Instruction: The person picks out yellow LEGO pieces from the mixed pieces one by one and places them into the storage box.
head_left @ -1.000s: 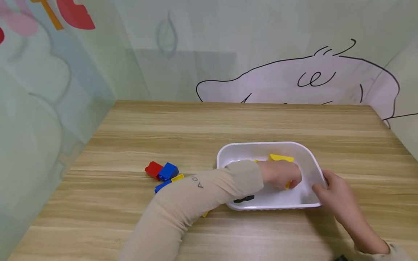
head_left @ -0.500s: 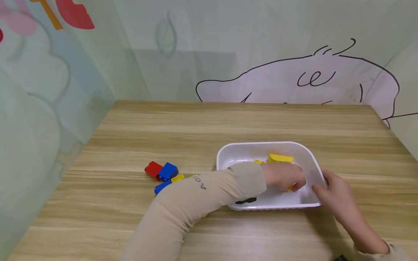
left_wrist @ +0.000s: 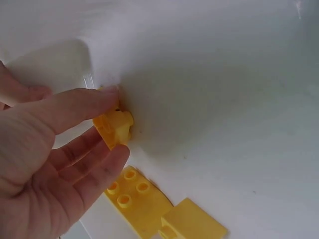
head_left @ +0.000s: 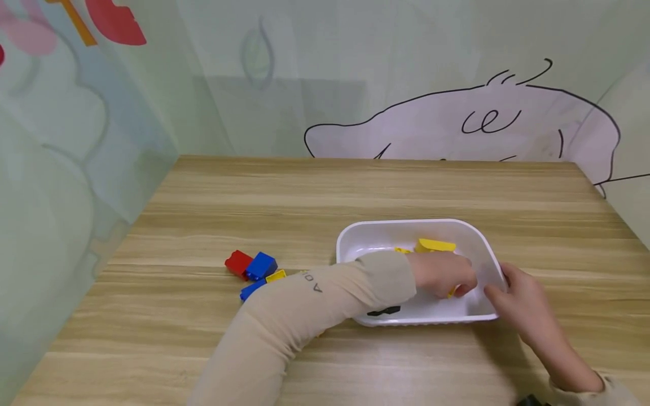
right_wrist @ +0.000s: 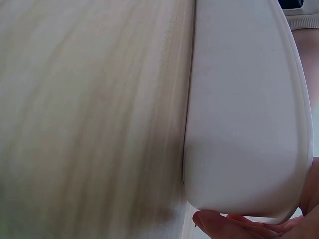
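A white plastic bin (head_left: 396, 224) stands on the table, right of centre in the head view. My left hand (head_left: 447, 274) reaches down into it and pinches a small yellow toy brick (left_wrist: 119, 124) between thumb and fingers. Below that hand in the left wrist view lie a yellow studded brick (left_wrist: 149, 206) and a smooth-sided yellow brick (left_wrist: 195, 221). Toward the bin's near left corner is a black piece (head_left: 384, 310), partly covered by the left sleeve. My right hand (head_left: 523, 301) grips the bin's right end, thumb over the rim, fingers outside.
Left of the bin, a red brick (head_left: 238, 265), a blue brick (head_left: 262, 266), a second blue brick (head_left: 253, 289) and a yellow brick (head_left: 276, 276) lie together on the wooden table (head_left: 203, 214). The left sleeve (head_left: 304, 304) hides part of this group. Printed walls border the table behind and at left.
My left hand has shifted slightly to the right inside the bin, uncovering a little more of the yellow bricks behind it. The right hand stays at the rim.
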Demonstrator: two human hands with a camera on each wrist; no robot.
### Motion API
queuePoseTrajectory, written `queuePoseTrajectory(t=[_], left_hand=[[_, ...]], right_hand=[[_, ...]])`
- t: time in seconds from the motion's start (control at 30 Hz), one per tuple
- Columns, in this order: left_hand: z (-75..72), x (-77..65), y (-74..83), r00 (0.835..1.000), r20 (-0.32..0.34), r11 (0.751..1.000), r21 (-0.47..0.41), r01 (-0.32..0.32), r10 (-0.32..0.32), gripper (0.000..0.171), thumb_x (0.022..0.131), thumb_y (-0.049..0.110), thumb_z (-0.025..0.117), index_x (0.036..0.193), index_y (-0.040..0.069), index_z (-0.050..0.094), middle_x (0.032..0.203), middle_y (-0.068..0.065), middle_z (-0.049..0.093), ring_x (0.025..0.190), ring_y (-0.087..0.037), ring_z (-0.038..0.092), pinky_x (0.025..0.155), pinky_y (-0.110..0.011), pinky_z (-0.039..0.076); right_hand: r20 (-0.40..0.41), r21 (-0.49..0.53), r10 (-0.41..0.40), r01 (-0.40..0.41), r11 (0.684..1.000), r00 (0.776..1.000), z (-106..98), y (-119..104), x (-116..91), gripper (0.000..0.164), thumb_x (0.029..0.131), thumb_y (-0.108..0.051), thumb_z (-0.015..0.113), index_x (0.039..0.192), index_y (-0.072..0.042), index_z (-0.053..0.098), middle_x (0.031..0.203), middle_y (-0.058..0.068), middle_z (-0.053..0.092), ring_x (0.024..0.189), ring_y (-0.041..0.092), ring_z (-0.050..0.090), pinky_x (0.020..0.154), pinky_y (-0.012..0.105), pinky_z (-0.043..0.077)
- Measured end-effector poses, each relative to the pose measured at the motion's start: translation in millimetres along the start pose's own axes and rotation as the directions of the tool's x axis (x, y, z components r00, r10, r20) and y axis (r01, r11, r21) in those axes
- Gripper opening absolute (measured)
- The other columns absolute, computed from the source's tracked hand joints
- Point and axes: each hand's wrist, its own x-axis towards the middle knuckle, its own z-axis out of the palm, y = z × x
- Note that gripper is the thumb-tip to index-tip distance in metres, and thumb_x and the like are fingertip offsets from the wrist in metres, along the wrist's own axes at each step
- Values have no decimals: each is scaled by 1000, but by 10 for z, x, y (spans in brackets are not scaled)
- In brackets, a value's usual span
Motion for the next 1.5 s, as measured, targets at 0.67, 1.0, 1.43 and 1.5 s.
queuePoseTrajectory(t=[0.67,1.0,1.43,1.5], left_hand=[[-102,-24,-4,998,37,998,16,53,-54,15,76,4,58,87,14,59,100,-1,53,81,-12,45,67,-19,37],[-137,-50,22,994,66,996,44,82,-85,19,77,6,57,91,19,58,102,2,52,81,-12,46,66,-20,37],[-196,-196,-48,999,-13,995,94,42,-41,15,76,10,58,89,17,58,101,2,58,85,-12,46,70,-19,37],[-227,-226,-59,999,-13,995,91,48,-47,16,76,10,58,91,16,58,102,2,58,87,-13,46,71,-20,37]], right_hand=[[10,22,8,-8,1000,1000,6,3,12,29,72,-4,54,98,10,54,74,20,61,60,22,52,51,39,44],[9,22,8,-9,1000,1000,4,16,5,29,72,-3,54,98,10,54,74,20,61,60,22,52,51,39,44],[17,35,10,-11,999,1000,-6,11,13,32,73,-3,55,100,14,52,81,29,60,63,27,55,52,42,47],[29,38,17,-18,999,999,-9,14,18,33,73,-3,55,100,15,51,81,30,60,64,27,55,53,42,47]])
